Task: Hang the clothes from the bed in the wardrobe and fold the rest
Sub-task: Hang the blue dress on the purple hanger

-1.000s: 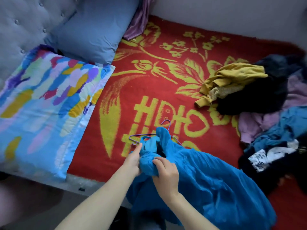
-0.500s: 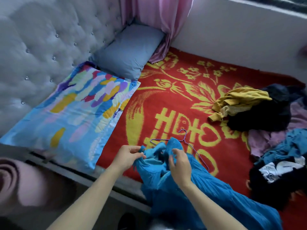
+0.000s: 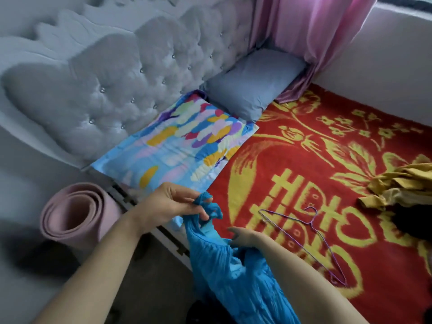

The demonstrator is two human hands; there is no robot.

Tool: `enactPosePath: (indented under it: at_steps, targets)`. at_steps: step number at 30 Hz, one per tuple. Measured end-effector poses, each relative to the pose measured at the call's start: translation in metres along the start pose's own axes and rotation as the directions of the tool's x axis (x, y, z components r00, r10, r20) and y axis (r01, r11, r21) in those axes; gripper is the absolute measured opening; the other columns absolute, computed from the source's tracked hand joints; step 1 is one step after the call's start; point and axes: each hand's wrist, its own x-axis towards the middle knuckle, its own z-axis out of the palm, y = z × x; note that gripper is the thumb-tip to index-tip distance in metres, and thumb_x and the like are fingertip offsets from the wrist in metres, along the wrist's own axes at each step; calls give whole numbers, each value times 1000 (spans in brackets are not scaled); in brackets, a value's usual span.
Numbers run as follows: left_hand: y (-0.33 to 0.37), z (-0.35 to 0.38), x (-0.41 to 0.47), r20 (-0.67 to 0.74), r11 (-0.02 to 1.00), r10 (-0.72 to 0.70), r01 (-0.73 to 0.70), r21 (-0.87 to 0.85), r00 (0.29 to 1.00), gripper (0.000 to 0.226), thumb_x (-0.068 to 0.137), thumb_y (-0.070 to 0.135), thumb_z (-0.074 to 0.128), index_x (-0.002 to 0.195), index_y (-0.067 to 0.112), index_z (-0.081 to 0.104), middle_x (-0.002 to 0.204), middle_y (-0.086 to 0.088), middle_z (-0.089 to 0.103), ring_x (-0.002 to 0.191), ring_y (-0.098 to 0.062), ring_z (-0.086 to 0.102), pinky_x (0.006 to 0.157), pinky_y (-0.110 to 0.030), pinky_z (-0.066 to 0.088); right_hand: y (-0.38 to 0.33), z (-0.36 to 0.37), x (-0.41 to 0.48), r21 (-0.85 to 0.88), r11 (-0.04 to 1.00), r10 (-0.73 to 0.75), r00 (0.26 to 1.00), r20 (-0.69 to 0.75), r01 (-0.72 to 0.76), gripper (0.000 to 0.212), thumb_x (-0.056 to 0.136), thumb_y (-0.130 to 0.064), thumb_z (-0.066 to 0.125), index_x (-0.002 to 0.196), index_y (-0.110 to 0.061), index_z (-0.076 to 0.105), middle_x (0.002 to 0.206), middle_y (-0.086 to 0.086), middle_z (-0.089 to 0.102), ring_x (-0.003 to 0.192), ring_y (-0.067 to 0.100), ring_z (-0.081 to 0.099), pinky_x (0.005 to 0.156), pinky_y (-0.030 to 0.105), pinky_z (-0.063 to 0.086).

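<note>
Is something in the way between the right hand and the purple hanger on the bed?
Nothing visible is. The purple hanger lies flat on the red blanket, and only bare blanket shows between it and the right hand, the nearer grip. The left hand pinches the blue garment farther off.

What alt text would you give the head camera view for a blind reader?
A person's left hand pinches the bunched top of a blue garment, the right hand touching it lower down; a purple wire hanger lies nearby on the red bedspread.
</note>
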Motion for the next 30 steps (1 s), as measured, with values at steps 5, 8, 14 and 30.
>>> enactPosePath:
  at_steps: [5,8,14,30]
  targets:
    - [2,-27,-14,-204,992,36,-59,-108,978,24,68,7,63,80,22,78,71,-9,72,66,-12,69,61,-19,54,-11,13,-6,-133,991,29,947,319,15,36,96,-28,45,128,-13,53,113,4,62,85,10,59,72,16,47]
    - [4,-39,-17,-234,986,24,-62,-156,972,25,70,4,62,81,20,78,71,-11,72,63,-14,69,59,-21,55,-15,2,-22,-304,952,61,938,341,48,26,93,-20,47,112,-9,62,97,1,62,73,12,51,67,17,46]
    - [27,-67,7,-342,995,41,-68,-67,939,21,86,-5,55,91,12,67,66,-2,72,58,-6,66,57,-17,55,5,-98,-91,389,921,237,827,-509,-24,25,82,-10,61,60,-10,52,58,0,41,55,12,35,51,27,27]
    - [167,-54,87,-331,891,395,-445,-89,857,16,94,4,51,88,12,63,57,1,69,50,-6,63,52,-17,53,-41,-156,-305,499,44,187,484,-855,865,23,82,4,45,88,-15,58,69,0,66,57,10,63,51,16,50]
